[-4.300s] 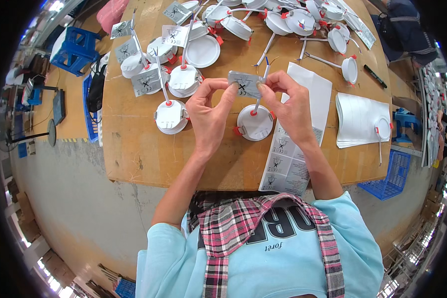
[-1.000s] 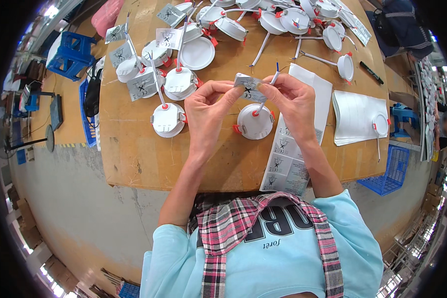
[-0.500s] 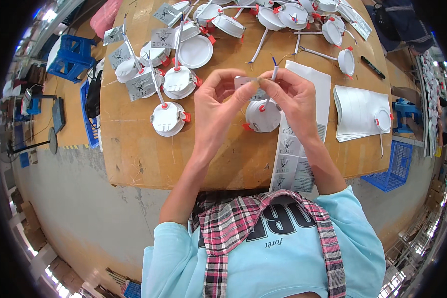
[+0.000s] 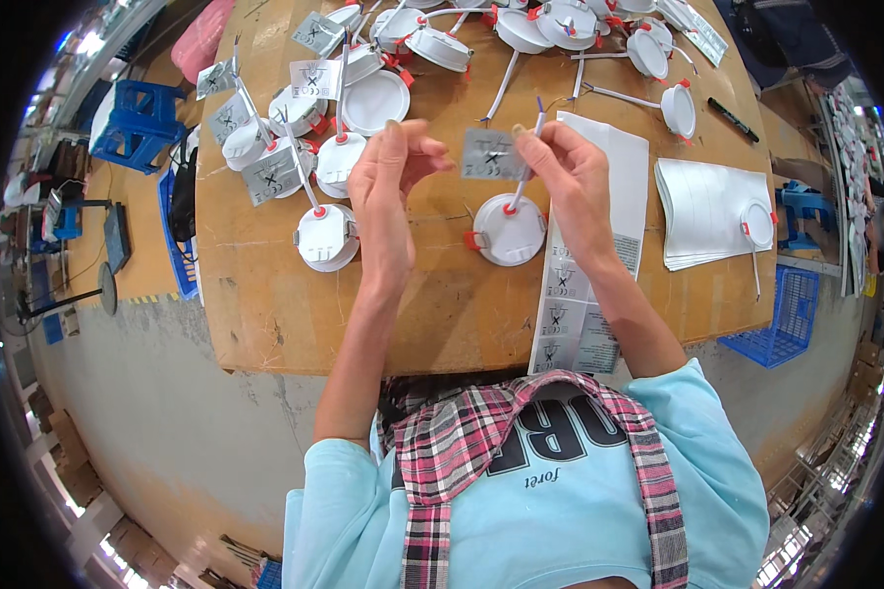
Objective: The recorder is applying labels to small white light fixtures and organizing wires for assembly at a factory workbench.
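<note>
My right hand (image 4: 575, 187) pinches the upright white cable (image 4: 524, 187) of a round white downlight (image 4: 510, 234), at the spot where a silver label (image 4: 489, 155) sticks out to the left like a flag. The downlight rests on the table with its back up and red clips at its sides. Apart from the label, my left hand (image 4: 387, 201) is held up with its fingers apart and nothing in it. Just left of that hand sits another downlight (image 4: 325, 236), its cable standing up. Under my right forearm lies a long label sheet (image 4: 604, 152).
Several labelled downlights (image 4: 268, 175) stand at the left of the brown table (image 4: 413, 334). More downlights (image 4: 550, 27) crowd the far side. To the right are a stack of white sheets (image 4: 705, 211), a small downlight (image 4: 756, 224) on it and a black marker (image 4: 733, 119).
My left hand has let go of the label and moved left, its fingers opening. My right hand keeps its pinch on the cable, and the label now shows in full.
</note>
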Demonstrator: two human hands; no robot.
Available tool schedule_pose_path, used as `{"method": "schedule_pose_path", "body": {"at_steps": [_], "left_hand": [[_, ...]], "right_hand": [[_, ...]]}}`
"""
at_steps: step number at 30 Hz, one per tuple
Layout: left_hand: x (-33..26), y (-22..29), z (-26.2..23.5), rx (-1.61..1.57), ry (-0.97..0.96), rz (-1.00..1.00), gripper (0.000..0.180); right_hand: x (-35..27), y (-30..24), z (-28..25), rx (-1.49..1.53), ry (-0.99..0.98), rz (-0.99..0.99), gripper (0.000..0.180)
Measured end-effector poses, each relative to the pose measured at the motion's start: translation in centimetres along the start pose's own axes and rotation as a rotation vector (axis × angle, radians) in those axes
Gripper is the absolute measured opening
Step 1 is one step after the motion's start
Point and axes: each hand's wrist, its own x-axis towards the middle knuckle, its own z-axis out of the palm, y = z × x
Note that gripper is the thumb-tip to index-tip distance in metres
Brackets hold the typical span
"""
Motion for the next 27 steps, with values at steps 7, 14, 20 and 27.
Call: {"method": "schedule_pose_path", "body": {"at_steps": [7, 14, 20, 27], "left_hand": [[-0.2, -0.3, 0.8, 0.218, -0.174, -0.147, 0.022], [0.0, -0.6, -0.4, 0.133, -0.253, -0.185, 0.028], [0.0, -0.6, -0.2, 0.208, -0.187, -0.149, 0.026], [0.1, -0.5, -0.4, 0.195, -0.183, -0.104, 0.019]], "right_hand": [[0.2, -0.4, 0.7, -0.065, -0.037, -0.018, 0.023], [0.7, 0.0, -0.1, -0.034, -0.084, 0.082, 0.022], [0.5, 0.1, 0.9, -0.031, -0.073, 0.073, 0.022], [0.7, 0.5, 0.3, -0.036, -0.171, 0.097, 0.024]]}}
